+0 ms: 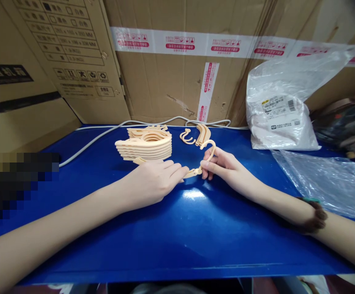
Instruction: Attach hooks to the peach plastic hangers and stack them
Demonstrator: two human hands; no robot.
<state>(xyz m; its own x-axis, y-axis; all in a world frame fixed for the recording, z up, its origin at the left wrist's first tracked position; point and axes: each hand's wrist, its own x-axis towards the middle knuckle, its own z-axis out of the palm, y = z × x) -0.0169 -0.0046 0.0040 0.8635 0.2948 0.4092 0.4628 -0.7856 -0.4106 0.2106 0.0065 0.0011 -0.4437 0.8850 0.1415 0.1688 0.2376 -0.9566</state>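
My left hand (157, 179), seen from the back, is closed around a cream plastic hanger arm (192, 174). One end of the arm sticks out past my fingertips, and another bit shows behind the knuckles. My right hand (224, 163) pinches the matching hanger hook (213, 148) by its stem, with the curve upward. The hook's base meets the arm's end; whether they are joined I cannot tell. Behind my left hand lies a stack of cream folding hangers (146, 149). Loose hooks (186, 136) and a small pile of loose hanger arms (204, 134) lie beyond my hands.
A blue tabletop (189, 241) lies under everything. Cardboard boxes (171, 81) stand along the back and left. A white cable (97, 143) runs along the rear. On the right are a white plastic bag (278, 118), a clear plastic sheet (327, 179) and dark wrapped items (345, 126).
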